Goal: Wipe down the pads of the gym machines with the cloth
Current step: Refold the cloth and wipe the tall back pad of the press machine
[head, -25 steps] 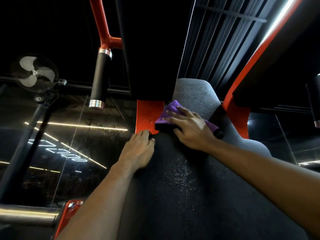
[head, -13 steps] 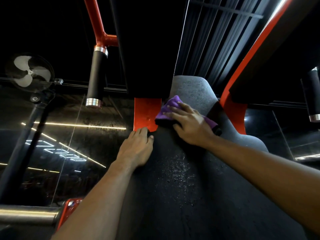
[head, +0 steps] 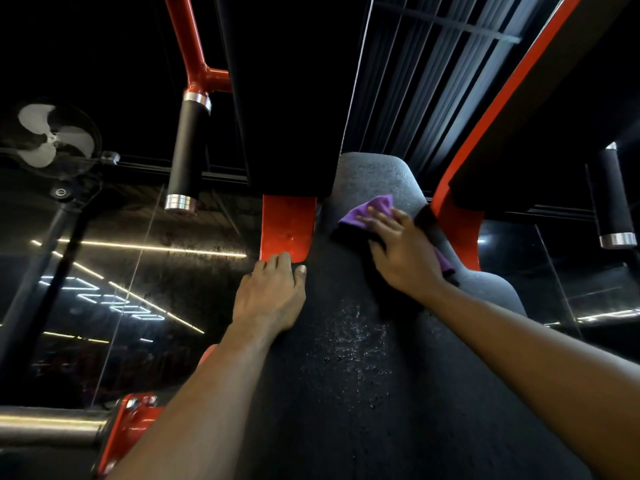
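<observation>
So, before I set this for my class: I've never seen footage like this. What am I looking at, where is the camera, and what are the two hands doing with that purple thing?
There is no robot here. A person wears a wide-angle camera on the head, so you look forward and down along both bare forearms. The big dark shape in the middle is a padded part of a gym machine, the pad, with small wet droplets on it. The right hand presses a purple cloth flat against the upper part of the pad, fingers straight. The left hand holds nothing and rests on the pad's left edge, just below a red bracket. Up on the left, a black handle hangs from a red bar, and a fan is farther left.
</observation>
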The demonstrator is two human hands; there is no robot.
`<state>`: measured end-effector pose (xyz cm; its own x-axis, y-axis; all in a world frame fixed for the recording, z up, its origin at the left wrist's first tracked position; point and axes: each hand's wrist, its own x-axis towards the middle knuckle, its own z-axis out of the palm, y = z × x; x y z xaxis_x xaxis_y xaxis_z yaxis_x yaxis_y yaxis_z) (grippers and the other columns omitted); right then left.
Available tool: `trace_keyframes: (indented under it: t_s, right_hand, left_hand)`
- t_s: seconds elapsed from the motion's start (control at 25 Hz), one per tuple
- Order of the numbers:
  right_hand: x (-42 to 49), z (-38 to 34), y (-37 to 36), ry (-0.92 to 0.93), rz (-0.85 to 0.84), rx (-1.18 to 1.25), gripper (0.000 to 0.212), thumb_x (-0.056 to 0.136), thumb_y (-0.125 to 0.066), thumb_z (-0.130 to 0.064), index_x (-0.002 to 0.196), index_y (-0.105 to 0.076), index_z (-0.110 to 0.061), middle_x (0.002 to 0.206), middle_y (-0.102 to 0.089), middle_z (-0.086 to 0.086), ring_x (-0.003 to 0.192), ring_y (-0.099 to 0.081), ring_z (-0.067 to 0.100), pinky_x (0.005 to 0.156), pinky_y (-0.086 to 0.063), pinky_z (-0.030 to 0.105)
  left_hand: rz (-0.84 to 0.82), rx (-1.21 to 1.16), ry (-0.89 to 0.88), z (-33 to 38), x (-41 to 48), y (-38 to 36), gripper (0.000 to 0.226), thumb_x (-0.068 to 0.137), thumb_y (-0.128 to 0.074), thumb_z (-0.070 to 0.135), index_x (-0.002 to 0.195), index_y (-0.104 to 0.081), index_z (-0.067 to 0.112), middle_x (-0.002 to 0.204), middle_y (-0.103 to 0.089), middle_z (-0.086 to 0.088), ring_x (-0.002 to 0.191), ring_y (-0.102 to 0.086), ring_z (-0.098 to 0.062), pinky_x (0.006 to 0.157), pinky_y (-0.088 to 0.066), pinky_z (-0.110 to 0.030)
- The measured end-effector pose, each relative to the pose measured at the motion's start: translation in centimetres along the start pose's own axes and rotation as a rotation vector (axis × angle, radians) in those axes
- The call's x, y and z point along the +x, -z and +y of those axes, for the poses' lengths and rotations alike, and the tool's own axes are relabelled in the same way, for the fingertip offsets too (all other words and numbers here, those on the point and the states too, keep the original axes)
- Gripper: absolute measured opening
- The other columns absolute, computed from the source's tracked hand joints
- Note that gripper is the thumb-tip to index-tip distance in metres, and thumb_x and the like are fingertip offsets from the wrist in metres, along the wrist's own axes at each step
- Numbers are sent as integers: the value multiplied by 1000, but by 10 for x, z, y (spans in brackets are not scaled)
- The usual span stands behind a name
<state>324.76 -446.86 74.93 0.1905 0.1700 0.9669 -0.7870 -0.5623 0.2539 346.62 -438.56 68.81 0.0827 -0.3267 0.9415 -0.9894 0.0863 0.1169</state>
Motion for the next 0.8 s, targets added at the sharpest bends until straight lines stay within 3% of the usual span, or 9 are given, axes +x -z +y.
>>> trace_keyframes:
  t_s: [0.08, 0.24, 0.36, 0.44, 0.6, 0.72, 0.8]
  right_hand:
    - [2, 0, 3, -183, 64, -15, 54, 91, -56, -22, 145, -54, -24, 153, -49, 1, 142, -37, 32, 111, -41, 51]
    - [-8, 16, -1, -4, -39, -98, 57, 93, -50, -31, 150, -46, -29, 157, -45, -2, 145, -36, 30, 113, -37, 46]
    - [15, 44, 14, -303, 36, -34, 54, 94, -48, -31, 148, -45, -37, 154, -46, -7, 139, -43, 30, 108, -44, 48]
    - [12, 39, 12, -411, 57, -13, 53, 97, -48, -33, 150, -42, -37, 156, -42, -5, 144, -37, 33, 111, -39, 51]
    - [-28, 28, 7, -372, 28, -101, 56, 100, -47, -37, 155, -33, -37, 164, -30, -8, 153, -21, 27, 118, -28, 55]
    - [12, 42, 3, -370, -8, -82, 54, 99, -46, -29, 152, -38, -33, 162, -34, -4, 151, -24, 34, 115, -36, 54]
    - [49, 48, 2, -375, -30, -16, 53, 100, -44, -27, 152, -40, -31, 162, -34, -3, 152, -22, 35, 118, -32, 53]
  left_hand:
    - [6, 15, -4, 0, 0, -1, 42, 106, -25, 46, 126, -47, 16, 124, -56, -5, 114, -51, -23, 93, -41, -41]
    - [4, 38, -2, 0, -1, -1, 44, 106, -23, 47, 128, -46, 16, 125, -56, -6, 115, -52, -23, 95, -41, -42]
    - [21, 60, 10, 2, -2, -4, 47, 106, -22, 49, 130, -46, 17, 125, -56, -5, 115, -52, -22, 96, -42, -41]
    - [41, 72, 18, 4, -1, -5, 48, 105, -22, 50, 131, -46, 17, 125, -56, -5, 115, -52, -21, 97, -42, -40]
    - [43, 75, 21, 3, -2, -6, 48, 105, -21, 50, 130, -46, 17, 125, -57, -5, 115, -52, -22, 96, -42, -40]
    - [62, 105, 35, 6, 0, -8, 51, 105, -20, 52, 133, -45, 17, 128, -56, -6, 118, -52, -23, 98, -41, -42]
    - [60, 128, 41, 8, 0, -11, 54, 104, -18, 53, 136, -43, 17, 131, -54, -6, 122, -50, -24, 100, -40, -43]
